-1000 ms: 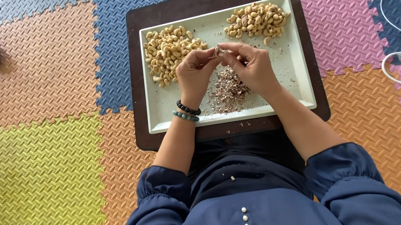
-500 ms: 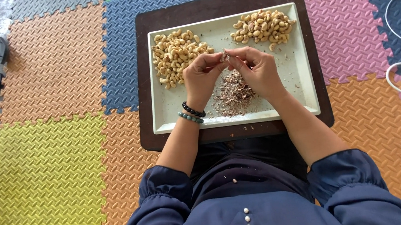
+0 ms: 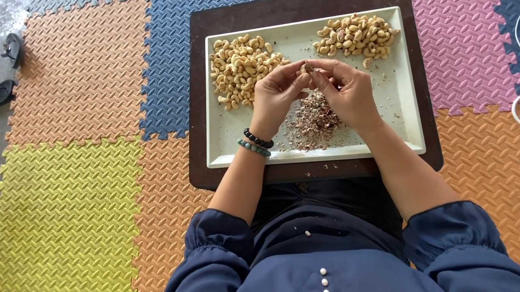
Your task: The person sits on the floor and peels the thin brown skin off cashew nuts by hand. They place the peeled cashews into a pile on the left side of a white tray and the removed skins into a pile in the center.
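Peeling is the step in hand: a single cashew nut (image 3: 306, 67) is pinched between the fingertips of both hands, held just above the pale rectangular tray (image 3: 398, 112). The left hand (image 3: 275, 96) and the right hand (image 3: 347, 88) are brought together, fingertips closed on the nut from either side, so that neither hand is free. Beaded bracelets (image 3: 254, 143) are worn on the left wrist.

Directly beneath the hands a heap of brownish skin flakes (image 3: 314, 124) lies on the tray. Two piles of nuts are kept well apart at the far side of the tray: a larger pile (image 3: 239, 68) at the far left and a smaller pile (image 3: 358, 34) at the far right. Which pile is peeled and which is unpeeled cannot be told with certainty from this view. The tray rests on a dark brown low desk (image 3: 424, 83), which stands on a floor of coloured interlocking foam mats (image 3: 86, 203).

Whether the skin is fully off the held nut cannot be seen, since it is largely covered by the fingers. As a judgement, the skin is being worked loose over the flake heap. The next move would call for a light rub or twist with the fingertips, with care taken that the kernel is not snapped.
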